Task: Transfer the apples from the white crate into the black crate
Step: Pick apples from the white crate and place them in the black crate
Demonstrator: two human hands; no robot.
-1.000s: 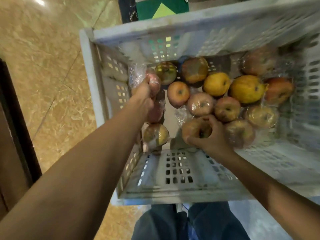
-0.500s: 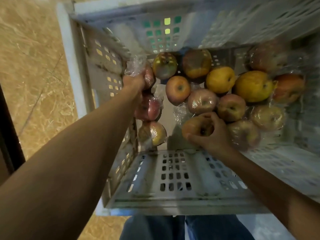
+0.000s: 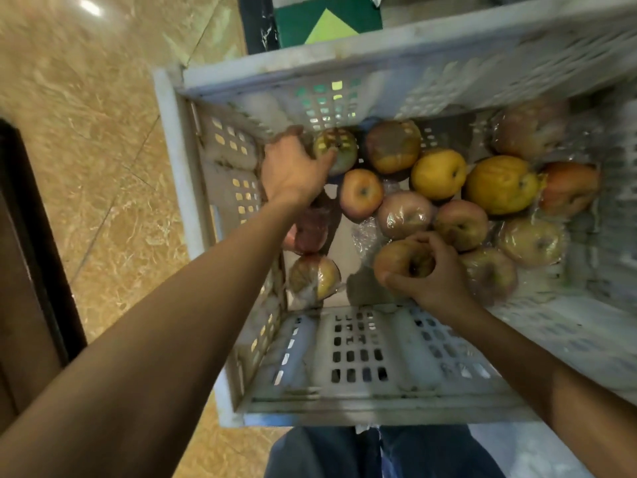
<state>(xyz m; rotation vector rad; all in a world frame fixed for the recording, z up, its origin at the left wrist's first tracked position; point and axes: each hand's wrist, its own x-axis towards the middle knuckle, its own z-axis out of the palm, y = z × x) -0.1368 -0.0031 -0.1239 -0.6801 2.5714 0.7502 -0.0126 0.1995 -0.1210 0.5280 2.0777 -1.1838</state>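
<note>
So the person is leaning over the white crate (image 3: 172, 150) with both arms going down into it, and the apples (image 3: 462, 224) are all sitting loose on the crate's bottom, bunched mostly toward the far and right side. The right hand (image 3: 437, 274) is gripping a brownish apple (image 3: 396, 260) near the front wall, with the fingers (image 3: 425, 240) curling over the top and the thumb pressing in from below, so that one's properly held. The left hand (image 3: 296, 167) is reaching into the far left corner and its thumb is lying against a greenish apple (image 3: 339, 150). The rest of those fingers are curling out of sight past the back of the hand, so honestly can't tell if it's really clamping it or just touching. Right beside that one a bruised, dark-topped apple (image 3: 393, 146) is resting against the far wall, and two yellow ones (image 3: 437, 174) are sitting just to its right. A small red apple (image 3: 360, 194) is sitting just below the greenish one. A few are wearing clear plastic wrap, like the pinkish one in the middle (image 3: 405, 215) and the one under the left forearm (image 3: 313, 276). The crate is standing on a tan marbled floor (image 3: 86, 132), a green box (image 3: 327, 22) is peeking out behind it, and the person's jeans (image 3: 344, 453) are showing at the bottom.
</note>
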